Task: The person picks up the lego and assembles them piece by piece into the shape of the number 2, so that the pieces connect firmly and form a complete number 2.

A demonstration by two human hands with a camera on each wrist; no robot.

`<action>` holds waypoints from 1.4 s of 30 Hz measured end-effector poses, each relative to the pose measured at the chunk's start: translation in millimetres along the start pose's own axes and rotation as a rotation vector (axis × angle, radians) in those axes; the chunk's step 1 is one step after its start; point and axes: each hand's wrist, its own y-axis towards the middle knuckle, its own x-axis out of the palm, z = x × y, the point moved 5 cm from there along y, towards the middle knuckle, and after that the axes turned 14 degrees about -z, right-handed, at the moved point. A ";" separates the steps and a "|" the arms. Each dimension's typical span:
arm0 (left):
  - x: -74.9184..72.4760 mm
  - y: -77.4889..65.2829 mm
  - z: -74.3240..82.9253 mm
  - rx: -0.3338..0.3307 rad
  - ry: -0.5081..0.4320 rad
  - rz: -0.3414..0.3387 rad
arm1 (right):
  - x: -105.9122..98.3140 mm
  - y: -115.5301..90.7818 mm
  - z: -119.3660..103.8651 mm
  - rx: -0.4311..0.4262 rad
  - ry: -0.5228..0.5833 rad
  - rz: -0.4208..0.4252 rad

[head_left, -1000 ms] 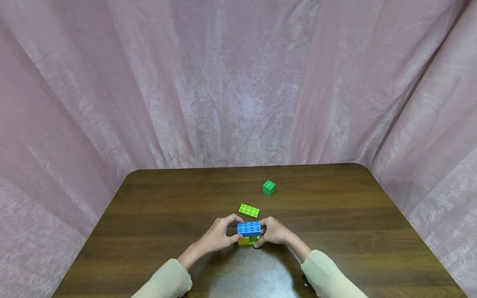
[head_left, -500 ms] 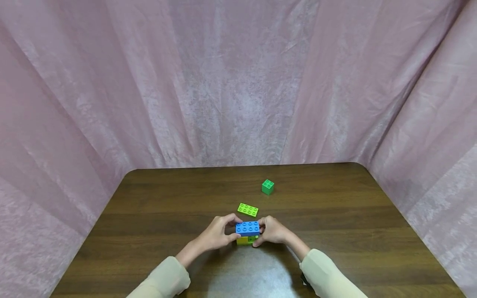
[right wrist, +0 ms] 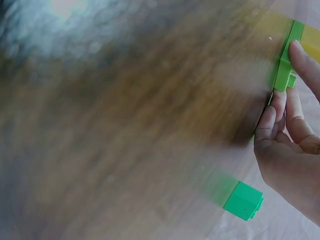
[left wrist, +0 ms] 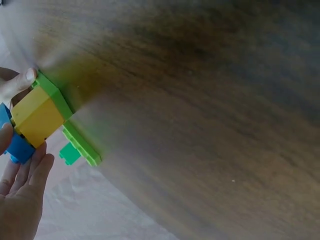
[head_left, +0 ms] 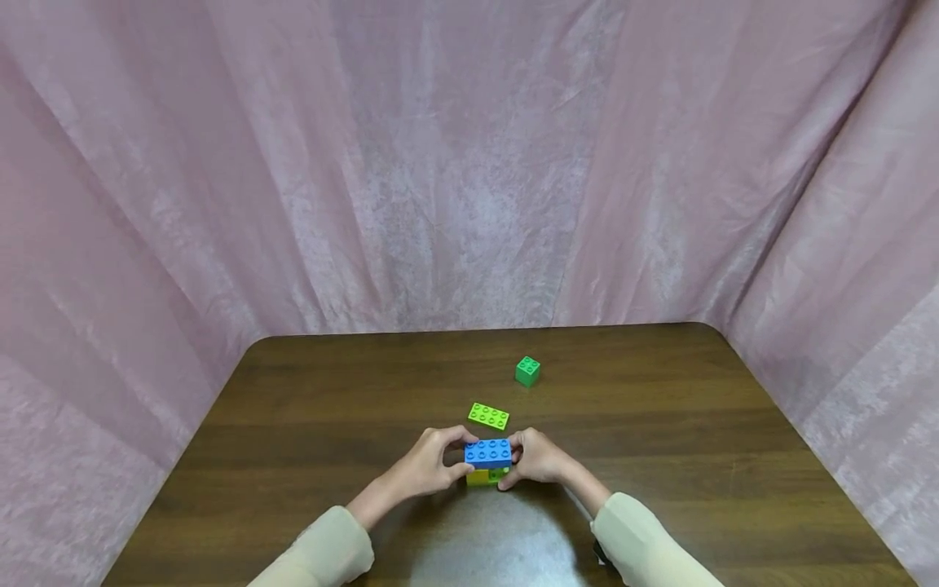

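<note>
My left hand (head_left: 425, 466) pinches a blue toy building brick (head_left: 487, 453) between thumb and fingers, studs up. Directly below it is a yellow brick (left wrist: 39, 115), set on one part of a lime green plate (right wrist: 287, 60) whose other end has bare studs. In the left wrist view the blue brick sits right at the yellow brick's top. My right hand (head_left: 541, 456) grips the end of that lime plate, its thumb on the near side and fingers at the far side. From the head view, the blue brick hides most of the build beneath it.
A second lime green plate (head_left: 488, 416) lies studs up on the wooden table (head_left: 330, 391), just beyond the hands. Farther back and slightly right stands a small green brick (head_left: 527, 371). Pink curtains (head_left: 469, 179) hang behind the table and at its sides.
</note>
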 end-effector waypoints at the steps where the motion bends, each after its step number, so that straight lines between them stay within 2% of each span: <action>1: -0.3 0.1 0.3 0.001 -0.006 0.003 | -0.4 0.5 0.2 -0.002 0.001 0.003; 11: 2.3 -2.1 -0.5 0.022 0.053 0.028 | 1.2 2.2 -0.8 -0.011 0.007 -0.014; 18: -0.3 -5.2 -3.2 0.023 0.108 0.073 | 2.6 4.1 -2.0 -0.014 0.002 -0.016; 26: 1.8 0.7 0.9 0.064 0.137 0.036 | -2.1 0.2 -0.2 0.007 0.017 -0.010; 34: 3.0 -2.1 1.4 0.086 0.165 0.053 | -0.6 -0.1 -1.0 0.000 0.002 -0.019; 42: 5.2 -4.1 -0.1 0.070 0.134 0.077 | -1.3 0.5 -1.5 0.009 0.002 -0.017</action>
